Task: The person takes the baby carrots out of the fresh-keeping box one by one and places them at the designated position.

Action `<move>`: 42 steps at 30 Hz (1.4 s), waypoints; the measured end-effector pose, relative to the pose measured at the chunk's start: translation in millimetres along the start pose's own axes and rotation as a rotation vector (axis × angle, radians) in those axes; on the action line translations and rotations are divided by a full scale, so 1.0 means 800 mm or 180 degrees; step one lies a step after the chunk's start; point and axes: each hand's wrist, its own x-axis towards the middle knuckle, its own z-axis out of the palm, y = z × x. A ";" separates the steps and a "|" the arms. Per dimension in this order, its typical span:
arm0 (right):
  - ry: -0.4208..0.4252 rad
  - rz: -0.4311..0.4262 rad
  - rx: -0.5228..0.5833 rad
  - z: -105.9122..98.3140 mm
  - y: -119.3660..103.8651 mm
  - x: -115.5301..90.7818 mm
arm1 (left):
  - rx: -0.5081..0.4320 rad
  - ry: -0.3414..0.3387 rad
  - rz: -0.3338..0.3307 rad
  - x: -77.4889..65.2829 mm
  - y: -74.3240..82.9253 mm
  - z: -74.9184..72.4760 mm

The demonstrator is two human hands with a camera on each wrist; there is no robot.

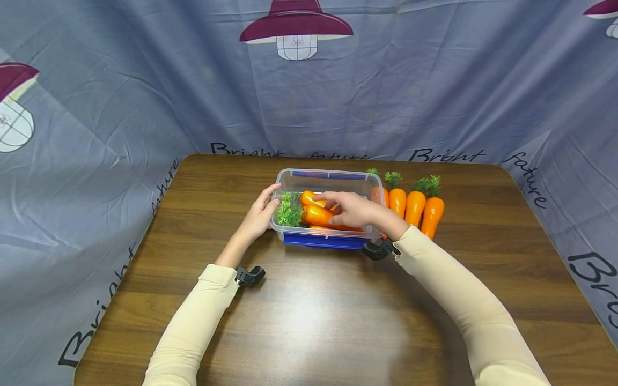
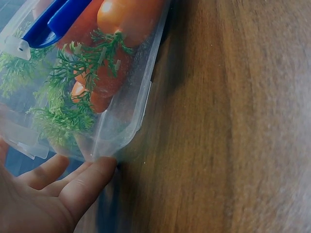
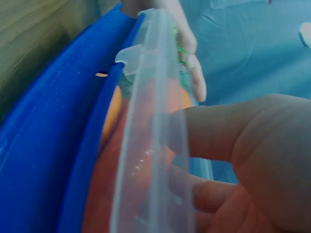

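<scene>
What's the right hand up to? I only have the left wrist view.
Observer: In the head view, the right hand reaches into the open box, at the carrots there.
Operator: Any outside the box?
Observer: Yes, four loose carrots lie side by side on the table, to the right of the box.
Operator: Which way do their green tops point?
Observer: The green tops point to the table's far edge, away from the person.
</scene>
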 end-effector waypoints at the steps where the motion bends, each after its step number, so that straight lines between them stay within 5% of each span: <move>1: -0.0022 -0.0027 -0.0079 0.001 0.000 0.002 | 0.0001 0.0004 -0.0011 0.000 0.001 0.000; 14: -0.0049 -0.0097 -0.0662 0.005 -0.003 0.009 | -0.0021 0.0008 0.0022 0.002 0.005 0.000; 31: 0.0453 0.0128 -0.0330 0.007 0.019 0.004 | -0.0134 -0.0055 0.0013 -0.001 0.002 0.001; 42: 0.0770 0.0252 -0.0042 -0.014 0.026 -0.003 | -0.0016 -0.0015 0.0023 0.000 -0.001 0.000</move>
